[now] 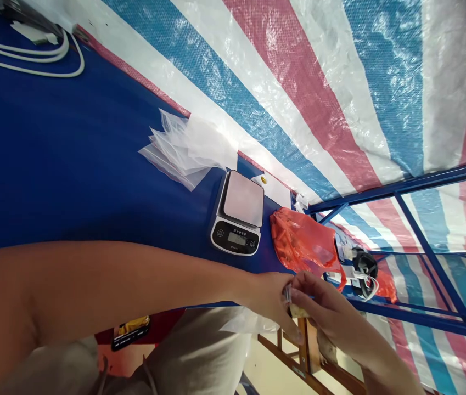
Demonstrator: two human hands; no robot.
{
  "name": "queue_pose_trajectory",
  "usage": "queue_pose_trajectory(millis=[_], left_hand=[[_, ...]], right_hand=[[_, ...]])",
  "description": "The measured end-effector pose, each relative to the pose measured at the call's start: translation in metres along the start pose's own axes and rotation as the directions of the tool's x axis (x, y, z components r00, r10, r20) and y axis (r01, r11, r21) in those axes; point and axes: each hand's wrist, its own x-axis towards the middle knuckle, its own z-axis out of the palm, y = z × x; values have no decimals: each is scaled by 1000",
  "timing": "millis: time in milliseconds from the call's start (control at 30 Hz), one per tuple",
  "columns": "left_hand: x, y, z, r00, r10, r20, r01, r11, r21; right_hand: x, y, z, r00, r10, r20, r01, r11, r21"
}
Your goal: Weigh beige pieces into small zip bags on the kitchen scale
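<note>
Grip: both hands are closed together, a small tan piece in clear plastic wrap being pinched between the fingers of the right hand and the left hand; its contents cannot be identified. The pair is held at the edge of a blue bench. An orange-red plastic bag is laid at 12 o'clock. A digital kitchen scale is placed at 11 o'clock, with loose clear plastic bags beyond it. Coiled white cables are seen at 10 o'clock. A striped tarpaulin is hung behind the bench.
</note>
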Motion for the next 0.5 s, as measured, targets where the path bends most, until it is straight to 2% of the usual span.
queue_pose_trajectory(millis=[33, 100, 200, 267, 400, 500], left_hand=[[1, -1, -1, 999, -44, 15, 45, 997, -68], [4, -1, -4, 988, -105, 115, 130, 962, -240], [7, 2, -11, 961, -75, 265, 183, 892, -414], [7, 5, -15, 955, -50, 293, 189, 863, -468], [0, 10, -18, 937, -37, 346, 216, 842, -494], [-3, 11, -18, 946, -28, 324, 196, 844, -499]], right_hand=[[-1, -2, 0, 1000, -1, -5, 1, 1000, 21], [-4, -5, -4, 999, -8, -42, 11, 998, 69], [-14, -5, -14, 984, -36, -173, 55, 993, 105], [-19, 1, -19, 976, -49, -214, 73, 992, 104], [-21, 15, -13, 989, -19, -145, 34, 994, 105], [-17, 17, -4, 994, -26, -109, 34, 997, 74]])
